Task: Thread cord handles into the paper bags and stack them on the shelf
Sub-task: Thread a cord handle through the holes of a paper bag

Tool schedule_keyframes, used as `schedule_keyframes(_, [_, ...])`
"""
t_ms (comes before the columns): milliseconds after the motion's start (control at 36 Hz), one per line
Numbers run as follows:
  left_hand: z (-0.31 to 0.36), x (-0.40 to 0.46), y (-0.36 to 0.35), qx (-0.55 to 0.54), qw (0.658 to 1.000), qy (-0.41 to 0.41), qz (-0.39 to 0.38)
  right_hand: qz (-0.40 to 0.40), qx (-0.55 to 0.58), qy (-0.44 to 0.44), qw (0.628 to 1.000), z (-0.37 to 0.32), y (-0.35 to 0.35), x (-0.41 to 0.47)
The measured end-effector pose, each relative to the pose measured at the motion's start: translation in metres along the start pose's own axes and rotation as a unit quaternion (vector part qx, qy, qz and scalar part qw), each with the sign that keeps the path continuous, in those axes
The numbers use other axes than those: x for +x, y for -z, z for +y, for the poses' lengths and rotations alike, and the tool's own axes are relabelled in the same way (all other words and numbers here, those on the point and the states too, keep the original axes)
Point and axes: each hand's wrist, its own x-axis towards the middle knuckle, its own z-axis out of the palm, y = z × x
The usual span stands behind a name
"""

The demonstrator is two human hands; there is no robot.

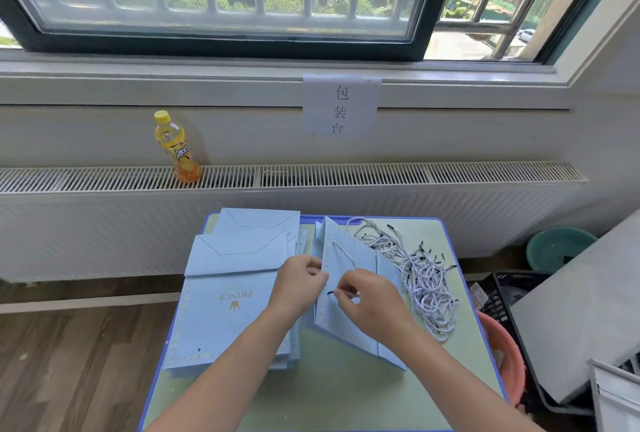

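Left hand [300, 281] grips open bag [349, 293] edge at bench [339, 390] centre; right hand [367, 296] pinches cord [343, 253] tip. Flat bag stack [225, 296] at 9 o'clock, cord pile [415, 268] at 2, bottle [178, 147] on radiator [381, 175] at 11.

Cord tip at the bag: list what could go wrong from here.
1. The right hand pinches the cord near its black tip; it may miss the hole.
2. The left hand steadies the standing bag by one edge; pushing could crease it.
3. The loose cord pile lies close and may snag.
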Motion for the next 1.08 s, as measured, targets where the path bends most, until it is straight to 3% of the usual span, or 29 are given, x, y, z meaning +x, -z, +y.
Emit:
schedule_keyframes(250, [0.011,0.002,-0.003,-0.017,1.0,0.004,-0.004,-0.005,-0.031,-0.049,0.998,-0.01,-0.002,0.004])
schedule_keyframes(556, [0.024,-0.007,0.001,-0.128,0.983,0.017,-0.129,-0.063,0.092,-0.172,0.979,-0.015,0.021,0.006])
schedule_keyframes(694, [0.023,-0.003,-0.004,-0.08,0.992,0.019,-0.1,-0.09,0.193,-0.222,0.952,-0.006,0.029,0.008])
schedule_keyframes(806, [0.021,-0.001,-0.011,0.035,0.996,-0.016,-0.079,-0.067,0.266,-0.248,0.929,0.0,0.031,0.006])
schedule_keyframes(944, [0.021,-0.004,-0.011,0.11,0.985,-0.01,-0.129,-0.048,0.313,-0.265,0.911,0.004,0.029,0.001])
schedule_keyframes(1083, [0.024,-0.004,-0.014,0.137,0.982,-0.008,-0.131,-0.036,0.32,-0.265,0.909,0.006,0.027,0.0])
